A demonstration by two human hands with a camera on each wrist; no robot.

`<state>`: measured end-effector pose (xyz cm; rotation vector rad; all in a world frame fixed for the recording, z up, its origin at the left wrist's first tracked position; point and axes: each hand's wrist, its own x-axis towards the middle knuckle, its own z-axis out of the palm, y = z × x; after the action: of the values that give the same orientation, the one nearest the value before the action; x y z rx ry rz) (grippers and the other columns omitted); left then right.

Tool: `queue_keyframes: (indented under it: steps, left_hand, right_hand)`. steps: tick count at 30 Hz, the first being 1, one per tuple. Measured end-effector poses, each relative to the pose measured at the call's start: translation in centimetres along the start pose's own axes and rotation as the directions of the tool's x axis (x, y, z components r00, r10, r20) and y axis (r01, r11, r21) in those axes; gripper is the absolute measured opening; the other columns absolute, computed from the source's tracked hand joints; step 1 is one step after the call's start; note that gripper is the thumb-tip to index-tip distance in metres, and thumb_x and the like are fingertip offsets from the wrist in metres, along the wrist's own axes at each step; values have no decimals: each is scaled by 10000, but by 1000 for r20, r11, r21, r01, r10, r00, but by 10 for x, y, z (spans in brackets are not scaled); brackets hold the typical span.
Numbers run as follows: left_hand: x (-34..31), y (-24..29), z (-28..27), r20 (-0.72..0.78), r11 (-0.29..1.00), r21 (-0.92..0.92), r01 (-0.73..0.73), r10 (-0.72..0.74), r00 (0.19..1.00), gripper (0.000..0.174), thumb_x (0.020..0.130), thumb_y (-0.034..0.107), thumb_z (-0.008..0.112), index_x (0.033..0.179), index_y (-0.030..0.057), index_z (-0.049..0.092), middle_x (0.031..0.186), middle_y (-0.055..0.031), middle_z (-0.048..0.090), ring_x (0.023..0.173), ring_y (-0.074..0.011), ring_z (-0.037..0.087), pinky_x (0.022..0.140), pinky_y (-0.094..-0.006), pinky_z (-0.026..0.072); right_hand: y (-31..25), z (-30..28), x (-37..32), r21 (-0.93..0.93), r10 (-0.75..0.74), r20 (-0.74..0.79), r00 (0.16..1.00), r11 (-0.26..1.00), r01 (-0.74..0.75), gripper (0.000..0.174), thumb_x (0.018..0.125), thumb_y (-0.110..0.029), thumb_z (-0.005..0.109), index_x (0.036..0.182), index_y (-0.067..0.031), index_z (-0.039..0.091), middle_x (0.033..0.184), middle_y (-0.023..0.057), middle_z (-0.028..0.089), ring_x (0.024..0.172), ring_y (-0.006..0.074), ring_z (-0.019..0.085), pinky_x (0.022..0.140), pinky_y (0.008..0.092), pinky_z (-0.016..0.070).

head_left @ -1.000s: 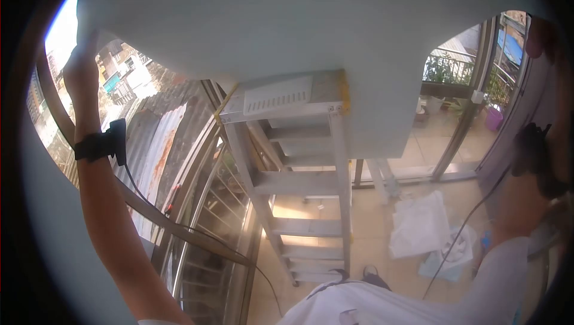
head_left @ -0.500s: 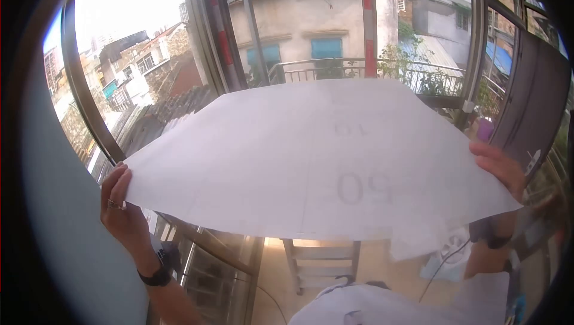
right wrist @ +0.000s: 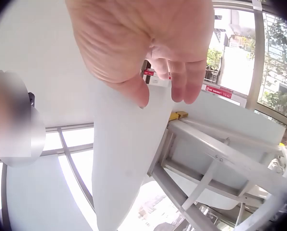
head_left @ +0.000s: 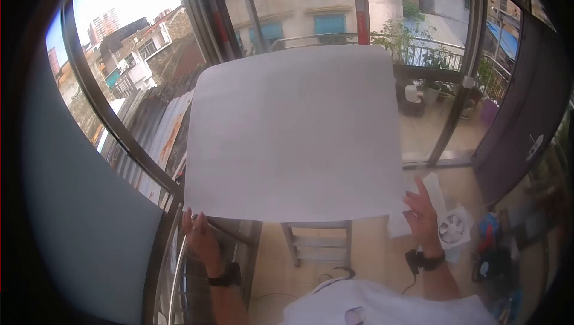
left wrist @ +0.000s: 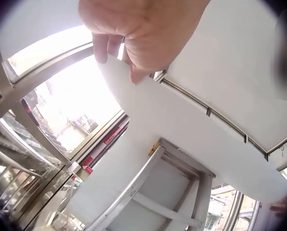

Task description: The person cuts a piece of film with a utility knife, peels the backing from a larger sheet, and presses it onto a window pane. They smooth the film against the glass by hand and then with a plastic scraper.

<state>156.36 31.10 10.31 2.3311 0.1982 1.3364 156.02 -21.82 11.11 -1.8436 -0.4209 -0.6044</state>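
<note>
A large white sheet with rounded far corners spreads before me in the head view, bowed over the top of an aluminium stepladder. At its near left corner my left hand pinches the edge, thumb below and fingertips at the top, as the left wrist view also shows. Beside the near right corner my right hand has its fingers spread and mostly straight, the index finger pointing up. Seen from below in the right wrist view, the thumb overlaps the sheet's underside while the fingers reach past its edge.
A white-framed fan lies on the tiled floor at right, near blue items. Glass panels with metal frames run along the left, a grey-blue panel in front. A dark door stands at right.
The sheet came down from above my head, then moved forward and flattened out. Both hands drew lower and inward to its near corners. The right fingers have spread since half a second ago.
</note>
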Motion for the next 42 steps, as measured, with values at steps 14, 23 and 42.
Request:
queue_keyframes:
  steps: [14,23,42]
  left_hand:
    - [-431,-30,-101,924,850,382,362,-364,-120,393,964,249,595,1247,-20,638,1189,-174,688,1127,-290,648,942,-381,511]
    - [-463,-116,-220,916,837,399,374,-346,-203,386,952,241,597,1237,-14,646,1159,-164,696,1083,-279,658,902,-374,513]
    - [-577,-256,-359,879,635,441,634,-447,-164,372,924,223,600,1213,-1,664,1089,-140,715,979,-253,681,809,-357,519]
  right_hand:
    - [92,-41,-446,-583,730,672,125,626,-518,444,942,-343,559,1165,21,680,1122,263,687,1082,362,656,933,420,504]
    - [-50,-61,-486,-561,665,746,-8,623,-544,324,890,-280,634,1108,-59,726,1108,203,711,1026,337,679,896,419,514]
    - [10,20,-603,-603,601,798,-50,790,-114,276,873,-239,652,1049,-47,743,1027,182,731,916,296,703,811,395,540]
